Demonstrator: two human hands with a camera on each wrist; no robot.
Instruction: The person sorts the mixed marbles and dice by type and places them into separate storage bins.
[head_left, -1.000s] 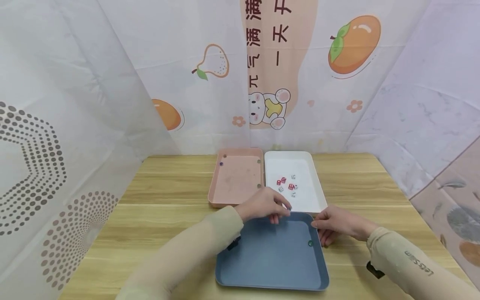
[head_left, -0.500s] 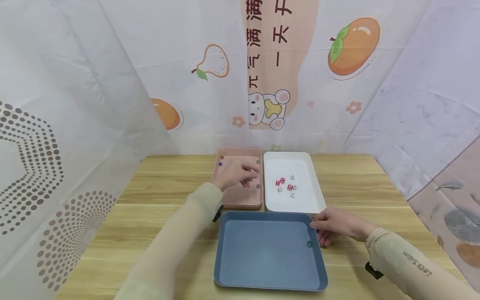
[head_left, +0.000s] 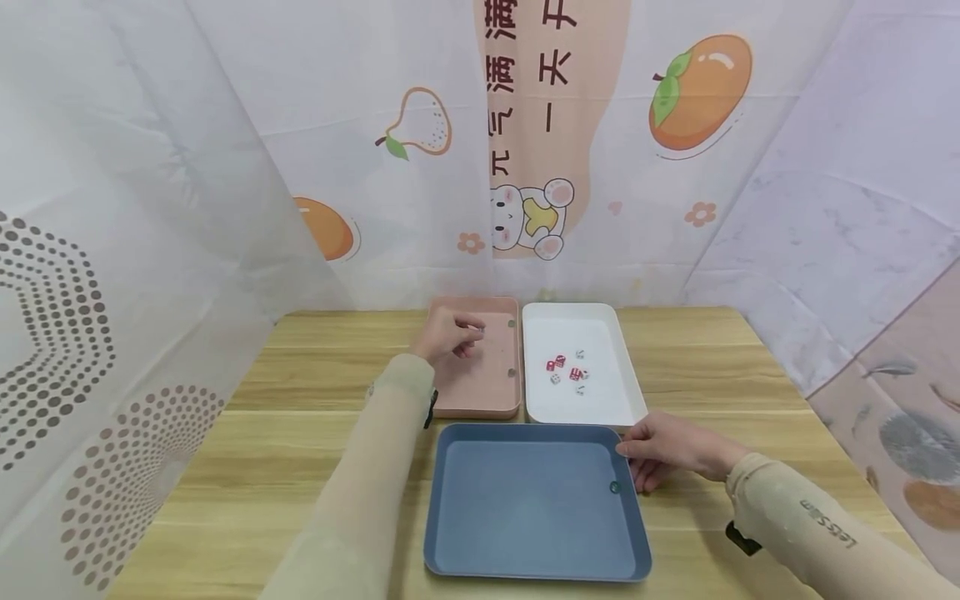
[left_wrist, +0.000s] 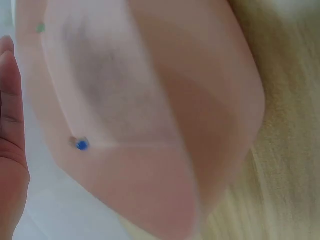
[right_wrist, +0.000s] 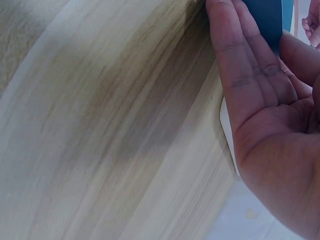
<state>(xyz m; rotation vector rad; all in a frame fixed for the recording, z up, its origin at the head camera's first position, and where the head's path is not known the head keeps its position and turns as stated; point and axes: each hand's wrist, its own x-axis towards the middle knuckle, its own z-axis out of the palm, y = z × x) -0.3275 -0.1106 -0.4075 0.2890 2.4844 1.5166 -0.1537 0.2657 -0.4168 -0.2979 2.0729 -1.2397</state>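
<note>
My left hand (head_left: 444, 336) is over the left part of the pink tray (head_left: 483, 393), its fingertips pinching a small glassy marble (head_left: 481, 332). Along that tray's right side lie two marbles, one greenish (head_left: 512, 323) and one darker (head_left: 512, 373). The left wrist view shows a blue marble (left_wrist: 81, 144) in a corner of the pink tray, beside a brownish one, and a green marble (left_wrist: 41, 28) farther off. My right hand (head_left: 670, 443) grips the blue tray (head_left: 532, 508) by its rim near the far right corner, thumb on top, fingers outside. One green marble (head_left: 614, 487) sits inside the blue tray.
A white tray (head_left: 566, 321) stands right of the pink one and behind the blue one. It holds several red dice (head_left: 576, 374) and white dice (head_left: 555, 379). All three trays rest on a wooden table (head_left: 315, 375), with a printed curtain (head_left: 420, 208) hanging behind.
My left hand has gone from above the blue tray's far edge, leftward and away from me, to the pink tray, carrying the marble. The right hand stays on the blue tray's rim.
</note>
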